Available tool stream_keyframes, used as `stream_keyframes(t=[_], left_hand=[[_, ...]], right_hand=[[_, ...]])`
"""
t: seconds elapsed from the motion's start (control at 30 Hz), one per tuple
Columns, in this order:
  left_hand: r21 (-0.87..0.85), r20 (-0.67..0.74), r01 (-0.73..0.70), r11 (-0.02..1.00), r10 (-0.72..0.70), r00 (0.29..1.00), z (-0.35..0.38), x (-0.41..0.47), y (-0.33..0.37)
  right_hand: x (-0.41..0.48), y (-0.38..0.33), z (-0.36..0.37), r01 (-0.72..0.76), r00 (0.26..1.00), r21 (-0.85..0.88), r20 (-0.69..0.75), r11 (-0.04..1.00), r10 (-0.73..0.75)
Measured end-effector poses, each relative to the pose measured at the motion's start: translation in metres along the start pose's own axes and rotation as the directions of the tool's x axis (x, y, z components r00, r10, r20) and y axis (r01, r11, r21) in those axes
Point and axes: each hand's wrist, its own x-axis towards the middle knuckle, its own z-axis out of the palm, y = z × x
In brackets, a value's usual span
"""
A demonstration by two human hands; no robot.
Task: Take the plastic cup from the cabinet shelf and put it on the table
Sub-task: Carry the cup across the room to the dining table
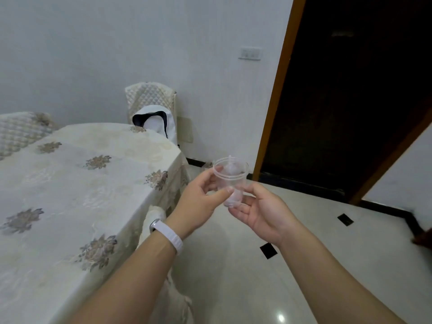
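Plastic cup [230, 177] held in the air off the right of the desk [70, 183], past its cloth edge, not over it. Cup roughly upright, mouth tilted toward camera. Left hand [198, 197] pinches the rim side with thumb and fingers closed on it; right hand [259, 212] cups under the base, fingers half curled, touching. Left hand is nearer the desk, so the move goes leftward. Cup is clear, its lower wall hard to make out; contents unclear. Cabinet not visible.
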Motion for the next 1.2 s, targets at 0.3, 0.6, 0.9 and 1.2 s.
stream_keyframes(t=[0.3,0.6,0.9,1.2], left_hand=[[-0.05,-0.029,0.046,0.998,-0.047,0.998,-0.028,0.095,-0.031],[-0.024,-0.169,0.081,0.996,-0.084,0.982,-0.05,0.21,-0.054],[0.008,-0.302,0.038,0.999,-0.034,0.953,-0.054,0.331,-0.054],[0.042,-0.391,0.092,0.995,-0.068,0.918,-0.111,0.371,-0.064]], right_hand=[[0.106,-0.036,0.011,-0.048,0.999,-0.001,0.008,0.999,0.048],[0.245,-0.092,0.024,-0.126,0.984,-0.049,0.12,0.991,0.131],[0.351,-0.177,0.031,-0.114,0.966,-0.092,0.221,0.989,0.132],[0.427,-0.184,0.082,-0.196,0.914,-0.181,0.322,0.964,0.247]])
